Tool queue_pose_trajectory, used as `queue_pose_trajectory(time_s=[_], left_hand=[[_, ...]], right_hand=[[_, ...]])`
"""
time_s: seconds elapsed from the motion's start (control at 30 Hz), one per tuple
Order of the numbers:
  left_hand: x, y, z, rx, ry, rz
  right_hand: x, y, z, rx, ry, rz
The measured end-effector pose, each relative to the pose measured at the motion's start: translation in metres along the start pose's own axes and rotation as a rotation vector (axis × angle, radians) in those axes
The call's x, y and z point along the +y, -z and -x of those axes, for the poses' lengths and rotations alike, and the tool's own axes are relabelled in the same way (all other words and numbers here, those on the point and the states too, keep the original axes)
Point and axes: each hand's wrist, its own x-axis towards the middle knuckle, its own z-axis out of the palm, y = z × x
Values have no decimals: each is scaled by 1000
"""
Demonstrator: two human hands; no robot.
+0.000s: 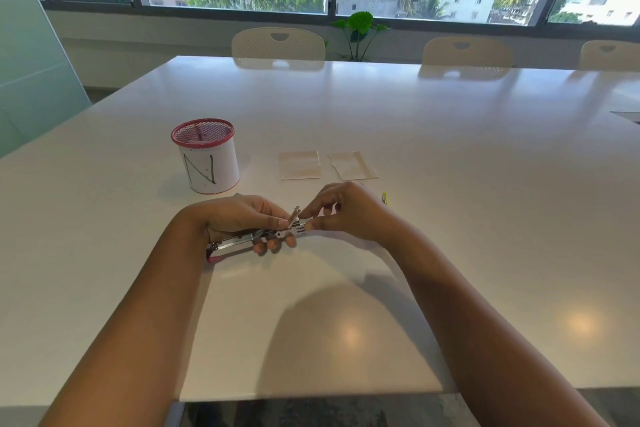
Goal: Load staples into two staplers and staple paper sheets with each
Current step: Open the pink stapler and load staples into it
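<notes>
Just above the near middle of the white table (415,135), a metal stapler (239,242) with a pink underside is held lying lengthwise, its rear end low to the left and its front end to the right. It is gripped by the left hand (242,217), whose fingers are curled under and around the body; fingertips are seen below the metal channel. The stapler's top is swung open, and a small metal piece (295,212) is seen standing up at an angle near the front. The right hand (346,210) is brought against the front end, with thumb and forefinger pinched at the magazine; whether a staple strip is held between them cannot be told. The two hands are close together, nearly touching over the stapler.

Beyond the hands, two small paper sheets (300,165) are laid flat side by side, slightly apart; the right one (351,165) has a torn left edge. A sliver of a yellow object (384,198) is visible just beyond the right wrist, mostly hidden. To the left, a red-rimmed mesh pen cup (205,156) wrapped in white paper marked "N" stands upright. Cream chairs (278,43) are lined along the far edge, with a green plant (360,29) below the window.
</notes>
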Motion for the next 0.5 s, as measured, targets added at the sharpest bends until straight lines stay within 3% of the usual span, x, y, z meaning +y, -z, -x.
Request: queue_pose_trajectory(time_s=[0.17,0.5], left_hand=[[2,-2,1,-15,0,17],[4,-3,1,26,19,33]], right_hand=[[5,-3,-4,-24,-28,-95],[4,-3,-3,-29,31,-15]])
